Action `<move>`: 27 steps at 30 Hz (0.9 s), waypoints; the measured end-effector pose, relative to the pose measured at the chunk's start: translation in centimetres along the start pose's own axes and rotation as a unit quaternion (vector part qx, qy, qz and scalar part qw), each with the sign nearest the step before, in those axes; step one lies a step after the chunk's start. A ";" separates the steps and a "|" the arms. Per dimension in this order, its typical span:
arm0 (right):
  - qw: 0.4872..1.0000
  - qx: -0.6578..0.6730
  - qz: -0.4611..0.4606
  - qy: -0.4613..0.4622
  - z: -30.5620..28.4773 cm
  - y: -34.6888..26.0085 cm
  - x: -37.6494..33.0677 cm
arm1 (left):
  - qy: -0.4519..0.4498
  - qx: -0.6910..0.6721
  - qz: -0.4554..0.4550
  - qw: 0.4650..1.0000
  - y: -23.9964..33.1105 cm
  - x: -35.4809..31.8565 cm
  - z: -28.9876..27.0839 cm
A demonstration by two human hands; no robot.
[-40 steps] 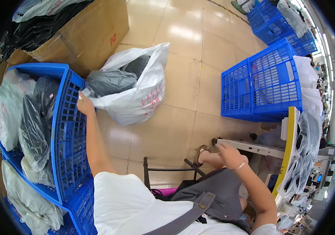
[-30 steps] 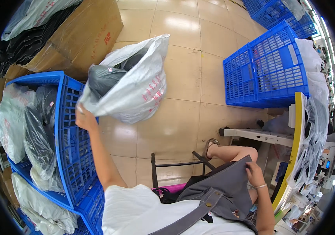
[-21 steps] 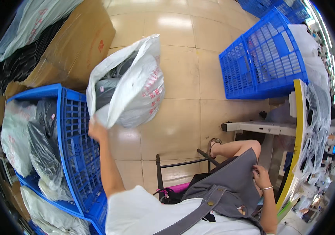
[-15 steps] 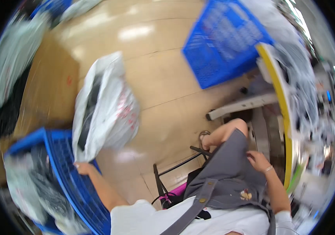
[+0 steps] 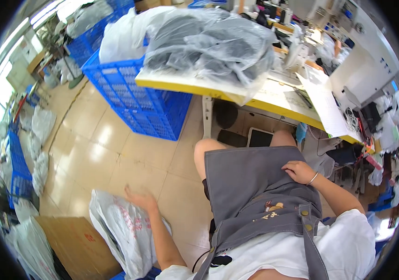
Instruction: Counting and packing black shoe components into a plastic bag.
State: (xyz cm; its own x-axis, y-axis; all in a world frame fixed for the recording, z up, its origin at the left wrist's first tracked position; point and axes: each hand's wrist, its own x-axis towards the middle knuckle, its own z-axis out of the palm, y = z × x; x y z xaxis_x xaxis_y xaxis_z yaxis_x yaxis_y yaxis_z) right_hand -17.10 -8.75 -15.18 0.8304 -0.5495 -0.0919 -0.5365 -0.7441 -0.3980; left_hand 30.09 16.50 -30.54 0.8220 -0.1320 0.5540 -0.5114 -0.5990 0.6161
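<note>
My left hand is raised beside the white plastic bag on the floor to my left. Its fingers are apart, slightly smeared by motion, and hold nothing. Red print marks the bag's side. On the grey apron across my lap rests my right hand, its fingers loosely bent over the cloth with nothing in them. A thin bracelet circles that wrist.
A yellow-edged table stands ahead, bearing dark goods in clear plastic and a sewing machine. Stacked blue crates flank its left end. A cardboard box is at lower left. Under the table lies a pedal.
The view has swung right, toward the table. My left hand has let go of the white bag's edge and come away from it. My right hand stays on the apron.
</note>
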 end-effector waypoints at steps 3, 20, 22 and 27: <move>0.999 0.029 0.010 0.044 0.2 0.1 -1.0 | -0.081 -0.193 0.121 0.970 13.5 6.0 1.8; 0.950 0.147 0.146 0.235 1.8 -0.3 -8.6 | -0.051 -0.255 0.453 0.853 51.1 18.7 18.8; 0.950 0.151 0.148 0.229 1.5 0.1 -9.6 | -0.009 -0.213 0.459 0.863 54.5 19.1 16.0; 0.944 0.201 0.102 0.240 1.1 1.9 -9.3 | 0.102 -0.143 0.437 0.882 61.2 24.1 9.4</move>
State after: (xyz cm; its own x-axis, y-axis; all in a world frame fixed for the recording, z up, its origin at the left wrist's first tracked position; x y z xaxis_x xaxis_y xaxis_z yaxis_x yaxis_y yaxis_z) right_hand -25.66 -4.62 -16.06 0.5004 -0.8468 0.1804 -0.4977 -0.4519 -0.7403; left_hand 20.96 -30.74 15.31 0.0348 -0.2830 0.9585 -0.9938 -0.1112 0.0033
